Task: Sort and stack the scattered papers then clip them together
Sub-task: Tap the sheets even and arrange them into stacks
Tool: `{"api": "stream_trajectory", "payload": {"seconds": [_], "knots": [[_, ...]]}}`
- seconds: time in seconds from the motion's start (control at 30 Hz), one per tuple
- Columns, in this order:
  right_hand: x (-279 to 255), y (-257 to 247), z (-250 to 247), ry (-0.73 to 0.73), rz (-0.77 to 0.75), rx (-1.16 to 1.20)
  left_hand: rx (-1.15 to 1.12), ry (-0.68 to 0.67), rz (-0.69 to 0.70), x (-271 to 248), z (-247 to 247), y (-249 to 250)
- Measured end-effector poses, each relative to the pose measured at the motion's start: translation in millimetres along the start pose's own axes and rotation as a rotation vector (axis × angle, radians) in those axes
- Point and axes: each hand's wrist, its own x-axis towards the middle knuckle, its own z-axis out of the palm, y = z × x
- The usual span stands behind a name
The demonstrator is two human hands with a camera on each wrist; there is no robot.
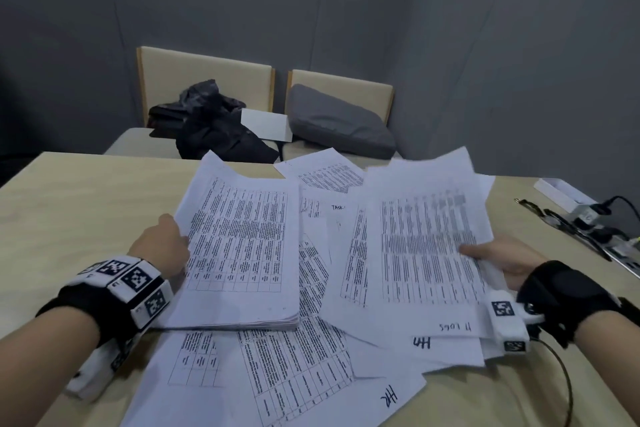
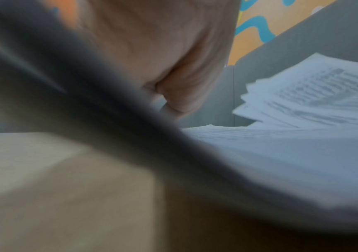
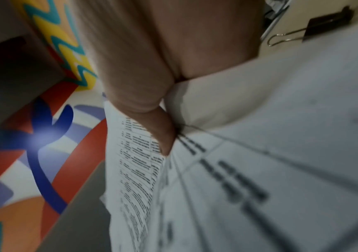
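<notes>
A thick stack of printed sheets (image 1: 242, 253) lies left of centre, and my left hand (image 1: 162, 246) grips its left edge with the fingers hidden beneath. The left wrist view shows that stack (image 2: 281, 153) low beside my palm (image 2: 169, 59). My right hand (image 1: 502, 258) pinches a fanned bundle of sheets (image 1: 426, 243) by its right edge, thumb (image 3: 160, 133) on top, held above the table. More loose sheets (image 1: 301, 367) lie scattered underneath on the wooden table (image 1: 76, 204). A black binder clip (image 3: 324, 23) sits on the table past my right hand, at the far right (image 1: 531, 207).
A white box (image 1: 561, 192), cables and a power strip (image 1: 620, 246) crowd the table's right edge. Behind the table stand two chairs holding a black bag (image 1: 214, 125), a white card (image 1: 265, 123) and a grey cushion (image 1: 339, 121). Bare tabletop shows on the left.
</notes>
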Motion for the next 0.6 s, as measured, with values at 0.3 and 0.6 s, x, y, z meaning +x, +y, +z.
{"api": "stream_trajectory", "payload": {"seconds": [0.3, 0.6], "knots": [[-15.7, -62.4, 10.8, -0.290, -0.129, 0.639, -0.007, 0.016, 0.004, -1.5, 0.1, 0.5], [17.8, -71.6, 145.3, -0.264, -0.146, 0.425, -0.030, 0.018, 0.034, -3.8, -1.4, -2.2]]}}
